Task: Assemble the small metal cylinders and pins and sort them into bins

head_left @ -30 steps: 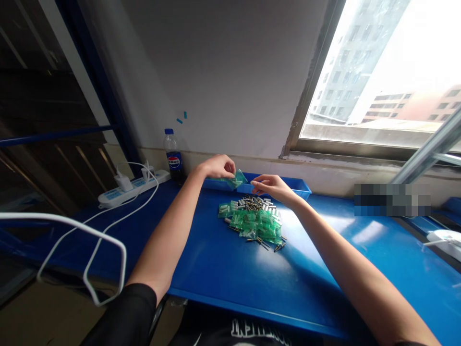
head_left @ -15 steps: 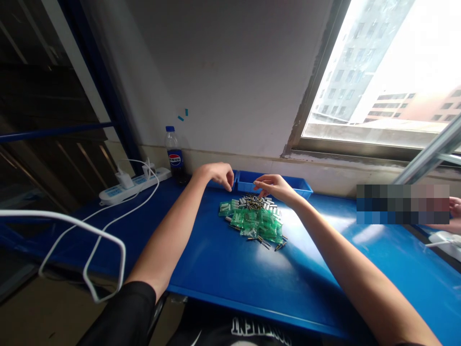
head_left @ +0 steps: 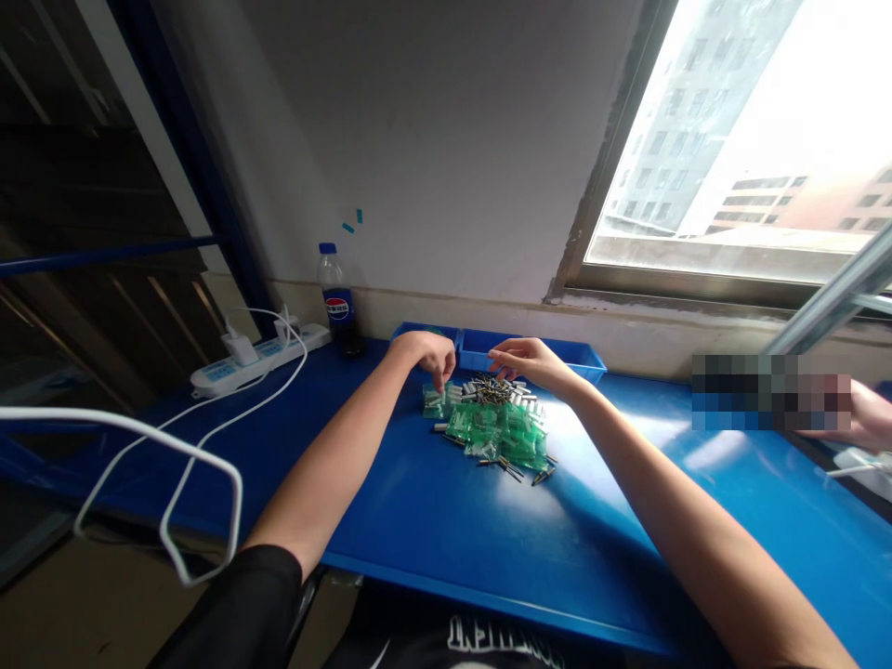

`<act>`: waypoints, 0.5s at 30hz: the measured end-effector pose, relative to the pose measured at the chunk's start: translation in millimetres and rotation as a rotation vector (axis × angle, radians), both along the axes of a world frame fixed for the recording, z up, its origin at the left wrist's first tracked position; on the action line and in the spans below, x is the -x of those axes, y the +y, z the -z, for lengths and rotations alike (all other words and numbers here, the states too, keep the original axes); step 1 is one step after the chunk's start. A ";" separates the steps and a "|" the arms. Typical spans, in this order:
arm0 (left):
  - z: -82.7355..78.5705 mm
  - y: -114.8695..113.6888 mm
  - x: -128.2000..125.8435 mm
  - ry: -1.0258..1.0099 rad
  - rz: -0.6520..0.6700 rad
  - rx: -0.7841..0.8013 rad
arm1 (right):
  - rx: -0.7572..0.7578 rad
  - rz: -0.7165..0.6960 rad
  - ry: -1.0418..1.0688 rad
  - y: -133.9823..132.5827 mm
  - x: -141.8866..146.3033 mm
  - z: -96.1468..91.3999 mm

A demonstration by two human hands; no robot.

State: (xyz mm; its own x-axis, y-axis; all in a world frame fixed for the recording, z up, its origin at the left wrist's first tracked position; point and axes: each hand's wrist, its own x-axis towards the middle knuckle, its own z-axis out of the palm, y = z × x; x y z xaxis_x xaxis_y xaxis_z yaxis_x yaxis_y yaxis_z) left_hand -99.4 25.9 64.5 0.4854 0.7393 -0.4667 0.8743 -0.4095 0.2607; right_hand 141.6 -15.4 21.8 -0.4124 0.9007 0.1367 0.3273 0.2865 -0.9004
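Note:
My left hand [head_left: 433, 355] reaches down with its fingers drawn together, the tips on a small green packet [head_left: 432, 407] at the left end of a pile. That packet stays flat on the table. My right hand [head_left: 528, 359] hovers over the back of the pile, its fingers loosely bent and apart; I make out nothing in them. Below it lie many loose thin metal pins [head_left: 490, 390] with dark and brass-coloured parts, among pale cylinders. In front of them several green clear plastic packets [head_left: 498, 429] overlap, with a few loose pins at their near edge.
Behind the pile stand two blue trays, a left one [head_left: 404, 328] and a right one [head_left: 586, 358]. A cola bottle [head_left: 338, 308] and a white power strip [head_left: 261, 358] with cables are at the left. Far right on the blue table [head_left: 446, 539], another person's hand [head_left: 871, 416] shows beside a blurred patch.
My left hand has come down from in front of the left tray onto the leftmost green packet. My right hand has barely moved. The other person's hand has shifted left.

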 end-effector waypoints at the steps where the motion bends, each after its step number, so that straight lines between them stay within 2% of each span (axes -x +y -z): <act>1: -2.4 2.0 4.2 -0.065 0.023 -0.001 | -0.005 -0.004 -0.007 0.0 -0.7 0.0; 5: -11.7 1.9 15.0 -0.367 0.062 -0.005 | -0.008 -0.077 -0.087 -5.7 -1.6 -4.3; 9: -19.8 -9.4 10.3 -0.652 0.094 0.005 | 0.018 -0.146 -0.143 -11.9 1.9 -7.3; 12: -24.8 -18.1 3.4 -0.724 0.126 0.029 | -0.019 -0.164 -0.161 -11.0 3.9 -4.8; 15: -27.4 -22.7 0.4 -0.710 0.111 0.049 | -0.073 -0.170 -0.156 -8.3 3.8 -2.2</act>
State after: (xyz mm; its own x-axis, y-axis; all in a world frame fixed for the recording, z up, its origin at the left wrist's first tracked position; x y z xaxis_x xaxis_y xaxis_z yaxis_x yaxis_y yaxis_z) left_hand -99.9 3.2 91.9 0.7551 0.6542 -0.0421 0.4406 -0.4590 0.7715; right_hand 137.8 -23.7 24.0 -0.5782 0.8068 0.1215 0.4029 0.4119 -0.8173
